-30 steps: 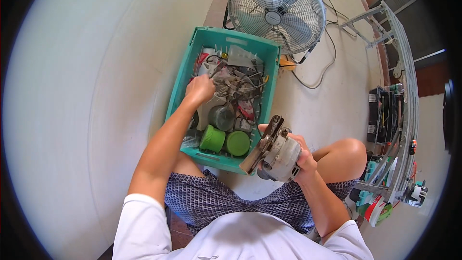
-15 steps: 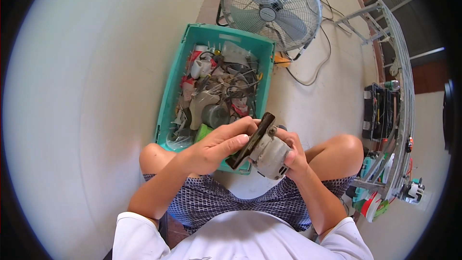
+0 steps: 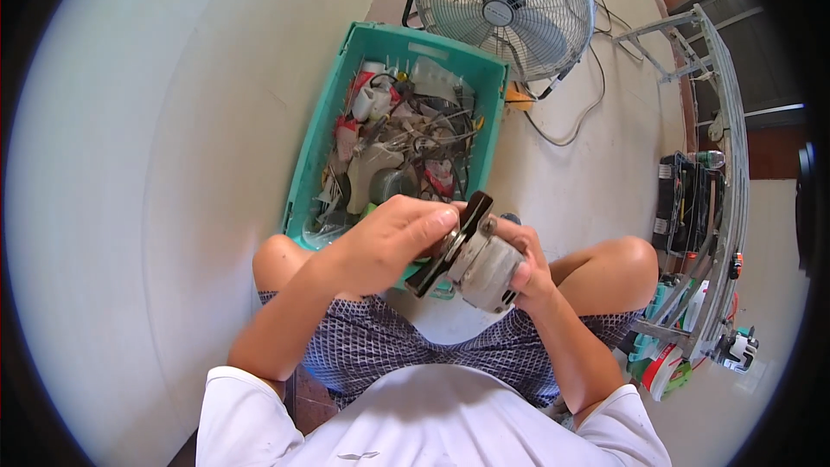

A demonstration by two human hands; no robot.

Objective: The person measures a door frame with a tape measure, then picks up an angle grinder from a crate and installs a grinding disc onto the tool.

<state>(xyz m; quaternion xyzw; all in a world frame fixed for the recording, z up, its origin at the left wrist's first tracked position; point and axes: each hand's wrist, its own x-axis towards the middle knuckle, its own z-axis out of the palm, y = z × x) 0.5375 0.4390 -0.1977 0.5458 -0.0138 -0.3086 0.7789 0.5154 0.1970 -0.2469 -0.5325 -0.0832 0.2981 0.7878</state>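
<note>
A worn grey power tool [image 3: 486, 273] with a flat dark plate [image 3: 474, 209] on one side is held tilted above my lap. My right hand [image 3: 533, 264] wraps round its body from the right, thumb on top and fingers partly hidden behind. My left hand [image 3: 389, 242] is closed against the plate's outer side, its thumb by a shiny round metal part [image 3: 453, 245] at the centre. The left fingertips are hidden, so what else they may pinch cannot be seen. Just beyond both hands is a teal plastic crate [image 3: 313, 134] of mixed odds and ends.
A large metal floor fan [image 3: 498, 13] stands behind the crate, its cable [image 3: 577, 125] looping over the floor. To the right is a metal ladder-like frame [image 3: 731, 164], with a black crate [image 3: 679, 199] and several coloured items beside it. A pale wall [image 3: 156, 164] rises at left.
My left hand has shifted slightly right along the plate, and the shiny metal part now shows beside its thumb. The right hand keeps its hold on the tool. The view has shifted a little.
</note>
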